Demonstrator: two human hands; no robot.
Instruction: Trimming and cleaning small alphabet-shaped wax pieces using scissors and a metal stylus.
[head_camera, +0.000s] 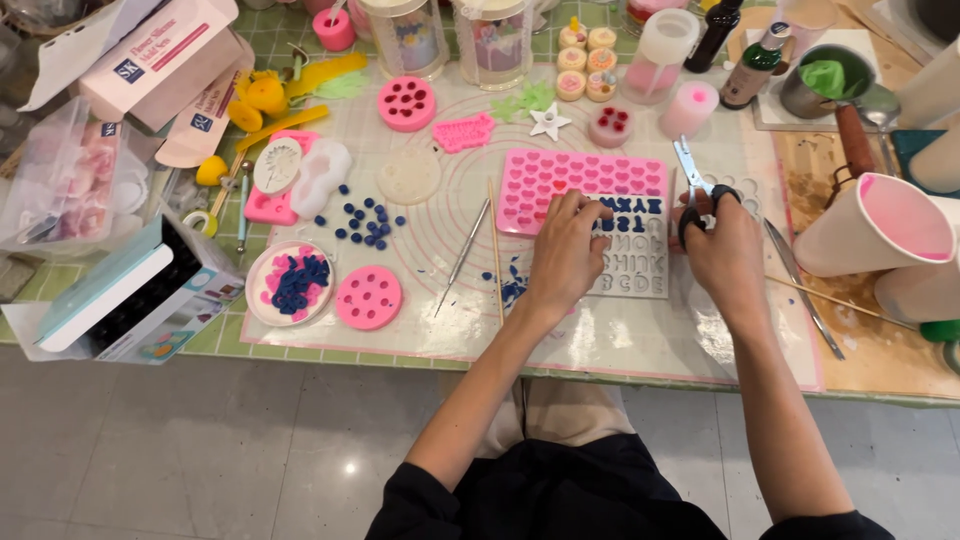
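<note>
1. Fingers (580, 208) of the left hand (565, 250) are curling down onto the top edge of the white letter mould (632, 262), pinching or pressing at it; whether they are actually gripping anything small cannot be told from this view.
2. Right hand (725, 250) is closing around the black handles of the scissors (697, 190), whose blades are pointing up and away from the body, slightly parted.
3. White letter mould is lying flat on the translucent mat (600, 330), just below and touching the pink heart mould (583, 185), directly between the two hands.
4. Judgement: trimming or picking at the mould is going best with the left hand holding the mould flat while the scissor tips are working close to the edge, so the soft mould is not lifting or flexing.
5. Judgement: blade tips are sitting near the pink heart mould, so short, controlled snips are advisable to avoid nicking it.
6. Surroundings on the table (120, 345): a metal pick tool (462, 258) and a wooden skewer (495, 250) are lying left of the hands; blue pieces (366, 222) are scattered beyond them; a round pink mould (368, 297) is sitting near the front edge; a pink-lined white cup (880, 225) is standing at the right
</note>
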